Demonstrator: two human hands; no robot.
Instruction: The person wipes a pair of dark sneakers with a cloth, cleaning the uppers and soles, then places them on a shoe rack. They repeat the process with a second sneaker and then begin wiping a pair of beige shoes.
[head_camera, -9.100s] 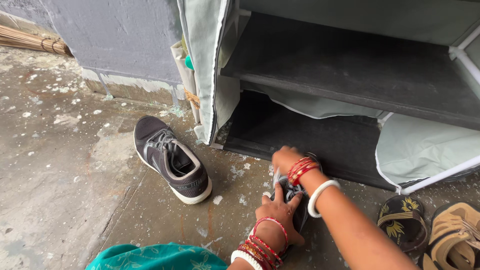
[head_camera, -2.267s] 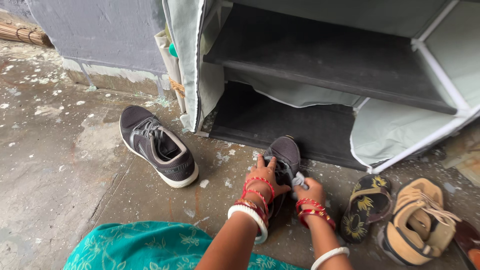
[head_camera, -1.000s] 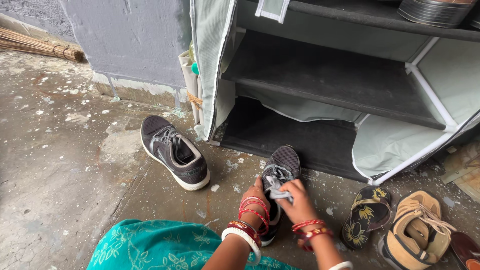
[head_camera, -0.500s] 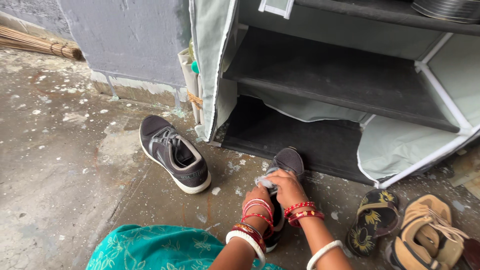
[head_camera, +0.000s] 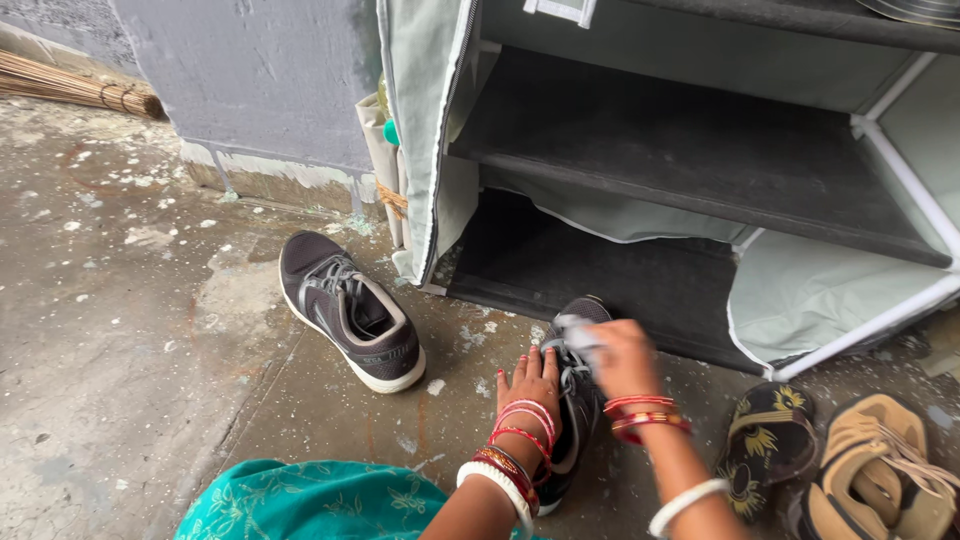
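A dark grey sneaker (head_camera: 577, 420) with grey laces stands on the concrete floor, toe toward the fabric shoe rack (head_camera: 700, 180). My left hand (head_camera: 532, 385) lies flat along its left side, fingers spread, steadying it. My right hand (head_camera: 615, 355), blurred by motion, holds a small light grey cloth (head_camera: 574, 331) against the toe end of this sneaker. Both wrists carry red and white bangles. The matching sneaker (head_camera: 350, 312) lies apart to the left, toe pointing away.
A black sandal with yellow pattern (head_camera: 765, 450) and a tan shoe (head_camera: 885, 475) sit at the right. The rack's dark lower shelves hold nothing in view. A broom (head_camera: 70, 85) lies at the far left by the grey wall. Teal cloth (head_camera: 310, 500) covers my knee.
My right hand has carried the cloth from the laces up toward the sneaker's toe. My left hand has flattened beside the shoe. The view has shifted slightly.
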